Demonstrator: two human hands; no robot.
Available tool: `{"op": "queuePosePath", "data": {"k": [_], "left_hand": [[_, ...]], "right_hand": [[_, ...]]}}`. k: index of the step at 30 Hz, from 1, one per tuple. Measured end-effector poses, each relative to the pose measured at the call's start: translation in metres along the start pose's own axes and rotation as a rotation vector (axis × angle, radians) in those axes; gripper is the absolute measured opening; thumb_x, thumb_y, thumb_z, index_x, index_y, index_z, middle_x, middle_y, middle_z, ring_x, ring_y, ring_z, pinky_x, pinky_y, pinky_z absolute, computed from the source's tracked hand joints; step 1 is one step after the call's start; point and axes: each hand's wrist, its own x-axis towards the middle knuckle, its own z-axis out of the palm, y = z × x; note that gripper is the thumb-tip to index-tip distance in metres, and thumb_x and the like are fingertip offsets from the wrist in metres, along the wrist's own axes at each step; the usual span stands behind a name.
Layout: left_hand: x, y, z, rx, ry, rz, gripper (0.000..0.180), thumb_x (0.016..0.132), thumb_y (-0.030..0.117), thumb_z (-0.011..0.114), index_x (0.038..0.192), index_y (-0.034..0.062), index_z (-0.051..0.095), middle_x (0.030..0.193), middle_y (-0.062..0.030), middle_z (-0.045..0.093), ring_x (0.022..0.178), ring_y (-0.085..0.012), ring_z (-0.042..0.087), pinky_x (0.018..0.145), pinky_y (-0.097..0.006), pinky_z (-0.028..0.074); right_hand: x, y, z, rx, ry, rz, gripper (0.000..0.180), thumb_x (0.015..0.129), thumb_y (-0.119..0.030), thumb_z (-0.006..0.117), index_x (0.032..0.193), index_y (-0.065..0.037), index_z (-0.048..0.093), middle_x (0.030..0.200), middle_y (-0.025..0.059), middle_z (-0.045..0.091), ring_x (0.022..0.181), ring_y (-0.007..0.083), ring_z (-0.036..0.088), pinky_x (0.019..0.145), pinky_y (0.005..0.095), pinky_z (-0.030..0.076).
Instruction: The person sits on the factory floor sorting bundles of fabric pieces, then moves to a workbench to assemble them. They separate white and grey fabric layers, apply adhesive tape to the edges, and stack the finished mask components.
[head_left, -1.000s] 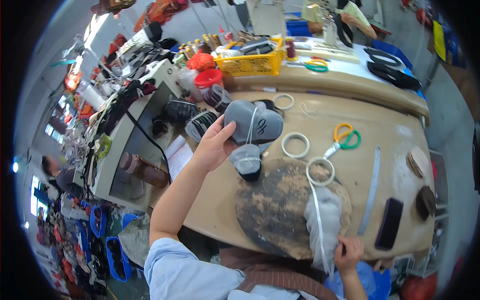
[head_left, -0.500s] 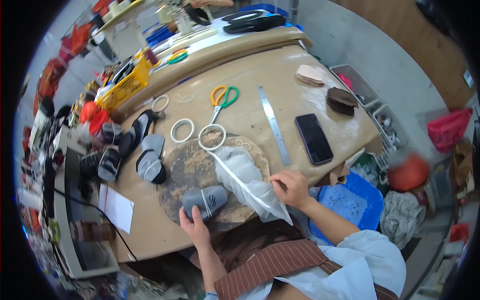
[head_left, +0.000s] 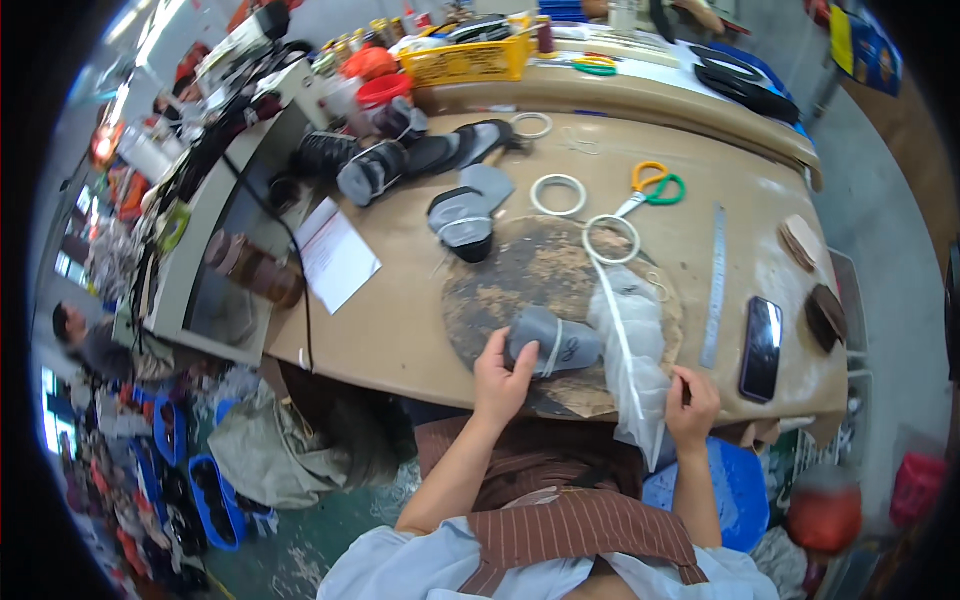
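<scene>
Where the grey bundle [head_left: 552,343] lies: right on the round board [head_left: 497,275], by the white wrap [head_left: 632,335].
Left hand [head_left: 503,378]: thumb and fingers clasping the bundle's end!
Right hand [head_left: 692,403]: curled narrow beside the wrap; pinching it, can't tell.

Around the tan surface [head_left: 385,345] we see a grey wall [head_left: 875,240] and a brown panel [head_left: 913,160] on the right, a scuffed green floor [head_left: 310,530] below, and, at far left, bright windows [head_left: 72,269] and strip lights [head_left: 160,30].
</scene>
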Motion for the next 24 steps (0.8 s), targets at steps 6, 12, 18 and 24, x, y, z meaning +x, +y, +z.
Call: {"op": "queuePosePath", "data": {"k": [6, 12, 18, 24], "left_hand": [[0.005, 0.003, -0.002, 0.024, -0.085, -0.002, 0.032, 0.084, 0.017, 0.07, 0.108, -0.0007, 0.058, 0.087, -0.0091, 0.068, 0.076, -0.0114, 0.062, 0.07, -0.028, 0.05], [-0.005, 0.019, -0.024, -0.283, -0.104, -0.161, 0.03, 0.09, 0.014, 0.065, 0.116, 0.0016, 0.055, 0.102, -0.0044, 0.063, 0.093, -0.0094, 0.058, 0.08, -0.026, 0.048], [0.021, 0.042, -0.155, -0.622, 0.36, -0.164, 0.029, 0.094, 0.016, 0.059, 0.12, 0.0042, 0.054, 0.108, -0.0059, 0.064, 0.096, -0.014, 0.062, 0.083, -0.03, 0.052], [0.025, 0.05, -0.235, -0.877, 0.29, 0.055, 0.042, 0.099, 0.033, 0.046, 0.124, -0.0004, 0.05, 0.115, -0.0098, 0.062, 0.099, -0.0197, 0.063, 0.086, -0.033, 0.052]], "right_hand": [[-0.004, 0.005, 0.0, -0.005, -0.017, -0.012, 0.013, 0.079, -0.005, 0.059, 0.09, -0.002, 0.065, 0.082, 0.0146, 0.064, 0.074, 0.031, 0.061, 0.07, 0.0393, 0.046], [-0.005, 0.009, 0.005, 0.136, -0.084, 0.162, 0.013, 0.084, -0.002, 0.056, 0.093, 0.002, 0.064, 0.081, 0.0142, 0.063, 0.073, 0.0272, 0.06, 0.065, 0.0347, 0.047], [-0.008, 0.009, 0.004, 0.044, -0.102, 0.169, 0.013, 0.086, -0.003, 0.055, 0.095, 0.003, 0.063, 0.085, 0.0151, 0.063, 0.075, 0.0269, 0.061, 0.067, 0.0341, 0.048], [-0.009, 0.013, 0.005, 0.025, -0.15, 0.152, 0.017, 0.091, -0.005, 0.053, 0.101, 0.005, 0.062, 0.09, 0.0139, 0.064, 0.081, 0.023, 0.06, 0.075, 0.0332, 0.047]]}}
